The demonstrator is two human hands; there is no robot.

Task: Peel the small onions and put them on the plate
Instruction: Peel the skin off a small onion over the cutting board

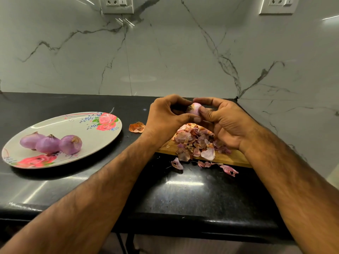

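countertop (pixel 183 195), black and glossy, lies nearest, well short of the grip, and both bare forearms cross it towards the middle. just nearer than the grip and below it, a few loose skins (pixel 229 170) lie on the stone along the front edge of a wooden board (pixel 229 157). on that board, directly under the hands, sits a heap of pink papery peelings (pixel 194 140); whether the heel of the right hand touches the heap cannot be told.

the grip itself: the left hand (pixel 163 116) and the right hand (pixel 225 123) meet fingertip to fingertip around one small onion (pixel 194 108), held in the air above the heap. the left thumb lies beneath it with the fingers curled above; the right thumb presses its near side and the right forefinger curls over its top. the onion is pale pink with a brown end turned to the left.

left of the grip, just beside the left wrist, a single orange-brown skin (pixel 136 127) lies on the stone. further left, well apart from the grip, an oval plate (pixel 73 123) printed with roses carries three peeled onions (pixel 48 143) in a touching row on its near-left part.

behind the grip a marble-veined wall (pixel 165 61) rises from the back of the stone. high above the grip are two sockets, one up-left (pixel 116 4), one up-right (pixel 277 4).
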